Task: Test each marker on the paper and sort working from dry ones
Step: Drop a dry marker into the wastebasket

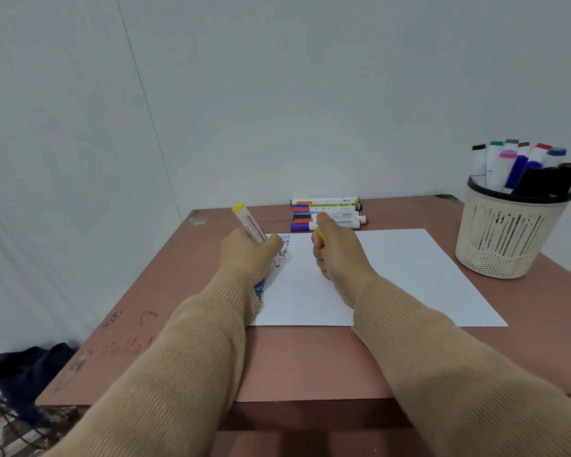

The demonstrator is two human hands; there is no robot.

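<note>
The reddish-brown wooden table [310,357] carries everything within easy reach. A white sheet of paper [393,275] lies flat in the middle as the testing surface. At the right a cream perforated plastic basket [501,232] stands upright, packed with upright markers [524,166], probably the ones waiting to be tried. Along the far edge, just beyond the sheet, a row of capped markers [327,212] lies side by side, which looks like one sorted pile. The left hand [244,252] is wrapped in a fist around a yellow-ended white marker [251,225]. The marker tilts up and away to the left, and its tip comes down on the left part of the paper, just below the hand, as for writing. Beside that tip, a column of handwritten "test" words [282,249] in several colours runs down the sheet's left margin. The right hand [337,255] rests on the paper near the left one. Its fingers are clenched around what appears to be a small yellow cap [319,235], likely kept there for recapping; only a sliver of it shows.
</note>
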